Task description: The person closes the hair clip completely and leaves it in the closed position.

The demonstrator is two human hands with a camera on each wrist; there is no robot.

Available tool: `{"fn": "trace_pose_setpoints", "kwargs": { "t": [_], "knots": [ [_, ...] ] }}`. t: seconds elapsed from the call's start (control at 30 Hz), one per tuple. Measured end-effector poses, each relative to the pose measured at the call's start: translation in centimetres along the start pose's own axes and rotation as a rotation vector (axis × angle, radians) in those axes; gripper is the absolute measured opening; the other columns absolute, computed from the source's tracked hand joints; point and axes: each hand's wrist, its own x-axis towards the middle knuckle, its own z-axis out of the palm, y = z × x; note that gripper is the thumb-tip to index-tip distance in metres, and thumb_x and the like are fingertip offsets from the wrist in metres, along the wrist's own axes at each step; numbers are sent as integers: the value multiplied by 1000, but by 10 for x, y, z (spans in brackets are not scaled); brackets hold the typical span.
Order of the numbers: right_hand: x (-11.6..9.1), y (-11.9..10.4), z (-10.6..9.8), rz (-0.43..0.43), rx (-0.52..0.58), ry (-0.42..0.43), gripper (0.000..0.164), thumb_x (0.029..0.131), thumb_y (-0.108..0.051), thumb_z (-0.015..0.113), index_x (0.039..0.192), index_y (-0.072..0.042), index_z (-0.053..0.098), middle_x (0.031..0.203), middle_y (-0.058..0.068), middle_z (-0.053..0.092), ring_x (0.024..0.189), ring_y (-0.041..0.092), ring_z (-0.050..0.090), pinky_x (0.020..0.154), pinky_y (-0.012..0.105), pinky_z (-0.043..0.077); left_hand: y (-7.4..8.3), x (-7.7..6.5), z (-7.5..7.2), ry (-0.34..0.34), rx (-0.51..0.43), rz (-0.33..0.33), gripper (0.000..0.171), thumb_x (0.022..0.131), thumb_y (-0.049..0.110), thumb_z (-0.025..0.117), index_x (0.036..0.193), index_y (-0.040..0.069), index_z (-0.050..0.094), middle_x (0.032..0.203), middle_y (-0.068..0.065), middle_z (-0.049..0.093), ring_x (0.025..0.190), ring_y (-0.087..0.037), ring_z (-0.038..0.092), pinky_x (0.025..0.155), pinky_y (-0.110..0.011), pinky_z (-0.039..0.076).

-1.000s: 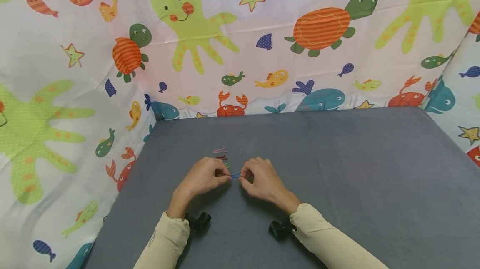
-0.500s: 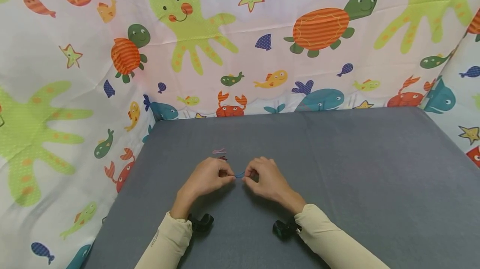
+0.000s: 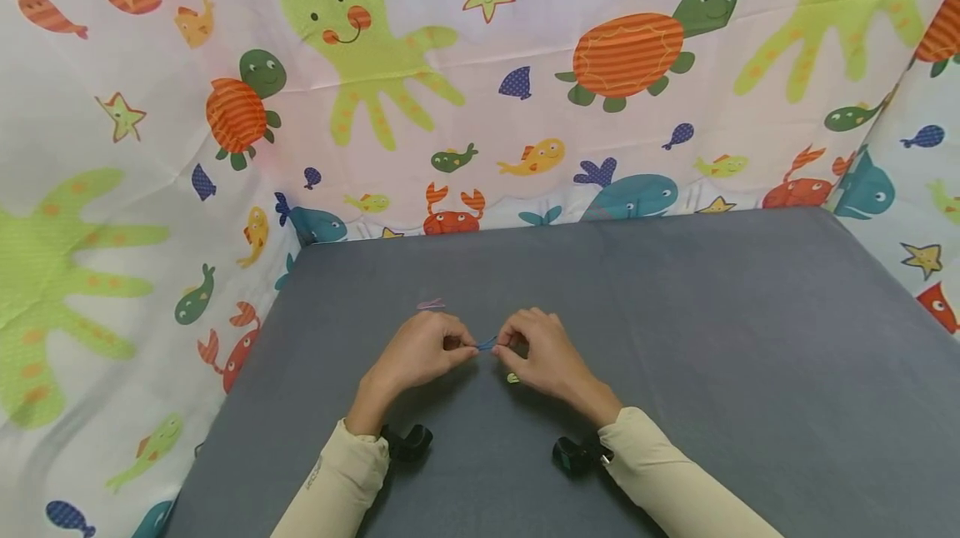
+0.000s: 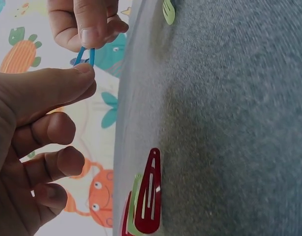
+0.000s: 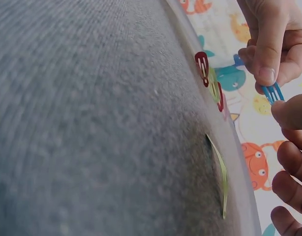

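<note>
Between my two hands is a small blue snap hair clip [image 3: 487,344], held above the table. My left hand [image 3: 422,348] pinches its left end between thumb and finger. The right hand [image 3: 542,355] pinches the other end. In the left wrist view a short stretch of the blue clip [image 4: 85,56] shows between the fingertips, its two strips apart. From the right wrist view the blue clip [image 5: 273,93] shows its slotted face. Both ends are hidden under the fingers, and I cannot tell whether the clip is snapped.
A dark red hair clip [image 4: 149,196], a green one [image 4: 136,189] and another reddish one [image 4: 125,216] lie in a row. A pink clip [image 3: 431,304] shows behind my left hand. One yellow-green clip [image 3: 513,378] lies by my right hand. A printed curtain [image 3: 540,47] borders the grey table [image 3: 675,313].
Both hands have shifted slightly right with the blue hair clip still between them. The yellow-green clip by my right hand has come into sight. The head view has turned a little right.
</note>
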Motion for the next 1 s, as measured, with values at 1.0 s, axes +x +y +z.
{"fn": "trace_pose_setpoints", "kwargs": {
  "t": [1.0],
  "knots": [
    [0, 18, -32, -10, 76, -49, 28, 92, -22, 76, 119, -14, 75, 100, 8, 67, 90, 28, 57, 81, 46, 46, 16, 17, 3, 78, -38, 131, 8, 91, 17, 77, 97, 15, 82, 86, 7, 74, 69, -3, 53, 62, -22, 46]
  ]
}}
